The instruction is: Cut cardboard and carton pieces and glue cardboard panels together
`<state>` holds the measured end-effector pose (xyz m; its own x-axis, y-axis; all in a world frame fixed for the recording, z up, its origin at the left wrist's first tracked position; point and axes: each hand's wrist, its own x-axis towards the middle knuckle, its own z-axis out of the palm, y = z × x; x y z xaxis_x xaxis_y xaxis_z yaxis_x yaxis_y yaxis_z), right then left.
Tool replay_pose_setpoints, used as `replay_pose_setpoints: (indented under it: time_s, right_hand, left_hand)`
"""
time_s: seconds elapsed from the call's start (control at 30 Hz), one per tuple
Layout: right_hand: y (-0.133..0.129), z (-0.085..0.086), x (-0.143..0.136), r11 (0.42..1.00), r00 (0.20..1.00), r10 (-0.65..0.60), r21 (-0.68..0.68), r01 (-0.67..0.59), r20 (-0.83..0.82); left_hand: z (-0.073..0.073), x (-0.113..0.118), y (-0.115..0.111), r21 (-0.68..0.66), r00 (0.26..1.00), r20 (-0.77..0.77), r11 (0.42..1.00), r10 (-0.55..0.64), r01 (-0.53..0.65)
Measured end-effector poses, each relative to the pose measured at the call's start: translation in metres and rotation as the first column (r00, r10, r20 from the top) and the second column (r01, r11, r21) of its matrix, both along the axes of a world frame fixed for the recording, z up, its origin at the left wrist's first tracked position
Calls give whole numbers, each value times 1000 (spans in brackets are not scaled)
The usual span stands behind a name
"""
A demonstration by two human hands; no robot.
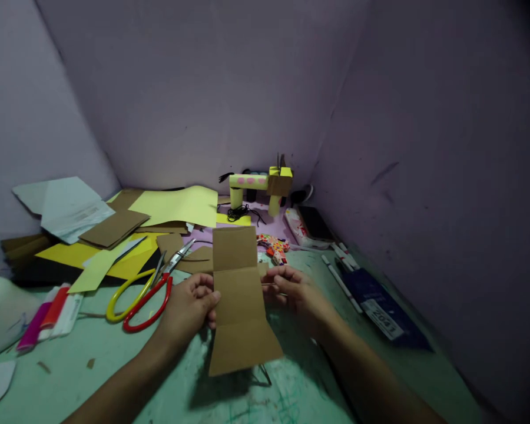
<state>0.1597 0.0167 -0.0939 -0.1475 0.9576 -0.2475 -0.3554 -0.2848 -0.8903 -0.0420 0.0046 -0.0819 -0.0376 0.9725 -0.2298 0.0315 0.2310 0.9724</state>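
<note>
A brown cardboard strip (239, 294), creased into three panels, is held up above the green table (159, 377). My left hand (194, 303) pinches its left edge, with the thumb on the front of the middle panel. At the right edge, my right hand (294, 291) has its thumb and fingers pressed together around a thin stick-like piece beside the strip; part of it is hidden behind the cardboard. A thin dark piece (265, 374) shows under the strip's lower panel, which flares outward.
Red-handled scissors (148, 324) and yellow-handled scissors (115, 300) lie left of my left hand. Paper sheets (181, 203) are piled behind. A paper-tube figure (249, 181) stands at the back. Markers (342, 282) and a blue packet (380, 306) are right.
</note>
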Motion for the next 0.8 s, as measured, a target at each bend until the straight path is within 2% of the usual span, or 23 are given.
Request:
replay_pose_setpoints:
  time_s: [0.1, 0.17, 0.2, 0.23, 0.27, 0.33, 0.37, 0.4, 0.43, 0.47, 0.53, 0.6, 0.7, 0.8]
  right_hand:
    - [-5, 2, 1, 996, 995, 31, 81, -39, 97]
    - [-10, 7, 2, 977, 968, 106, 158, -144, 229]
    - [-13, 10, 2, 949, 935, 163, 209, -236, 316]
    - [-16, 13, 3, 899, 882, 240, 250, -360, 406]
    - [-19, 16, 5, 822, 809, 338, 267, -503, 481]
    - [-24, 19, 7, 618, 624, 555, 229, -752, 550]
    - [-27, 19, 9, 522, 531, 643, 192, -831, 553]
    - [-28, 19, 10, 456, 457, 703, 149, -878, 545]
    - [-29, 19, 11, 423, 410, 736, 108, -900, 539]
    - [-30, 18, 13, 418, 390, 745, 77, -905, 541]
    - [-29, 18, 15, 450, 388, 729, 32, -893, 565]
    - [-25, 19, 16, 528, 419, 668, 6, -849, 615]
    - [-19, 18, 20, 668, 436, 510, -21, -744, 742]
    - [-13, 15, 26, 748, 415, 398, -27, -663, 818]
  left_hand:
    - [3, -7, 5, 17, 999, 9, 999, 47, -47]
    - [3, -9, 7, 21, 998, 16, 998, 65, -65]
    - [2, -9, 7, 17, 998, 22, 998, 66, -66]
    - [1, -9, 6, 10, 998, 27, 998, 63, -64]
    - [-1, -8, 6, -3, 998, 32, 998, 57, -57]
    - [-7, -7, 5, -40, 999, 40, 999, 37, -36]
    - [-10, -6, 5, -60, 999, 42, 998, 26, -23]
    - [-13, -6, 5, -77, 999, 43, 997, 15, -11]
    - [-15, -6, 5, -91, 999, 45, 996, 5, -1]
    - [-17, -6, 5, -102, 999, 48, 995, -3, 8]
    - [-19, -7, 6, -117, 998, 53, 993, -20, 26]
    - [-19, -8, 6, -127, 998, 56, 991, -38, 45]
    - [-18, -9, 7, -132, 996, 59, 989, -60, 67]
    - [-18, -10, 7, -136, 996, 57, 988, -70, 77]
